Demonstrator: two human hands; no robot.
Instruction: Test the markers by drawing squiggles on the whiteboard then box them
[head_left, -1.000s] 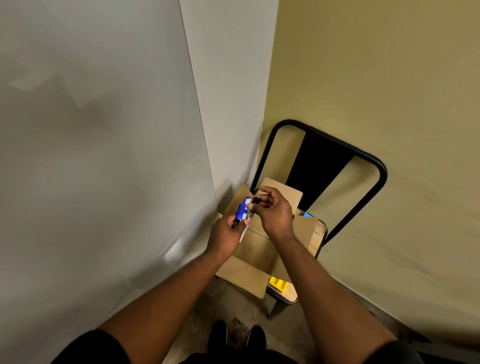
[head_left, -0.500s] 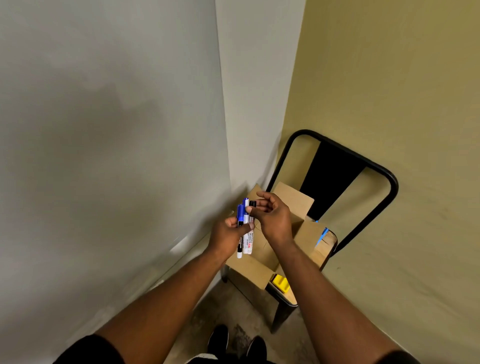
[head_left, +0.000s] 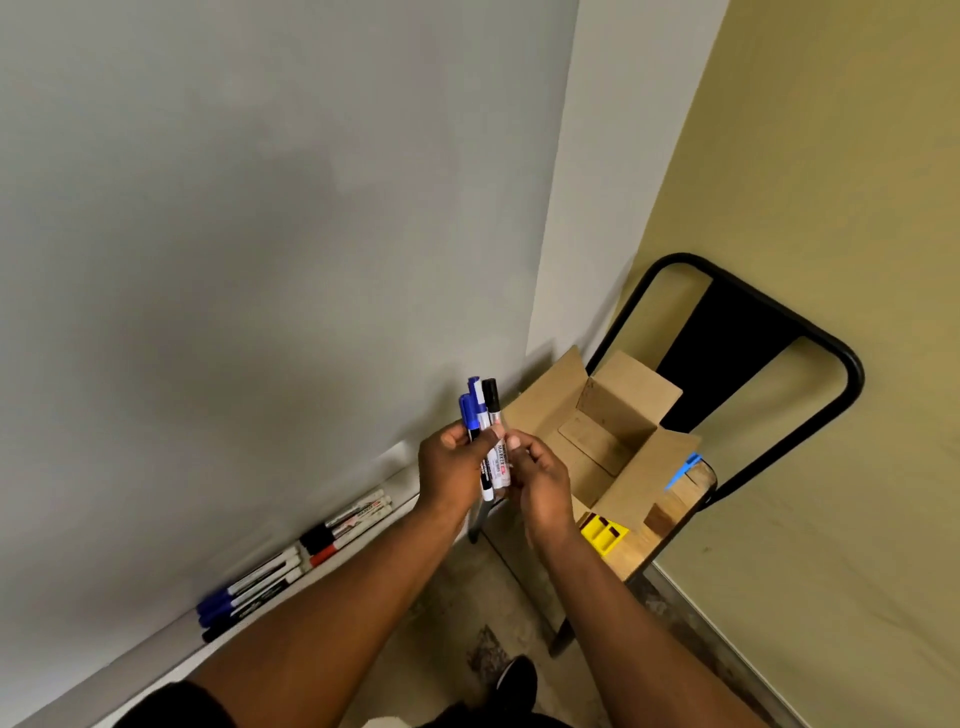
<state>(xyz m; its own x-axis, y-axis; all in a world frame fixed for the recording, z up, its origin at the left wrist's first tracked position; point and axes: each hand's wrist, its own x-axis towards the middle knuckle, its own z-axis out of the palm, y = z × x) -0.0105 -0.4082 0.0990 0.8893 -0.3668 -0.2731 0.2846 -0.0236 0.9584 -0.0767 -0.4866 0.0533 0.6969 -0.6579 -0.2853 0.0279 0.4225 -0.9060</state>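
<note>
My left hand (head_left: 453, 465) grips a bundle of three markers (head_left: 484, 431), two with blue caps and one with a black cap, held upright. My right hand (head_left: 540, 480) touches the bundle's right side, fingertips pinching the black-capped marker's white barrel. Both hands hover just left of an open cardboard box (head_left: 618, 441) that sits on a chair seat. The whiteboard (head_left: 260, 260) fills the left; its surface shows no marks. Several more markers (head_left: 291, 566) lie in a row on the board's tray at lower left.
The black metal chair (head_left: 779, 364) stands in the corner against a yellow wall (head_left: 831, 182). A yellow plastic piece (head_left: 602, 535) and a blue item (head_left: 685, 467) rest on the wooden seat beside the box. My shoes show on the concrete floor (head_left: 467, 613) below.
The view has swung left and down, revealing the tray with markers. My hands have lifted the marker bundle away from the box toward the whiteboard, and the black-capped marker now stands with the blue ones.
</note>
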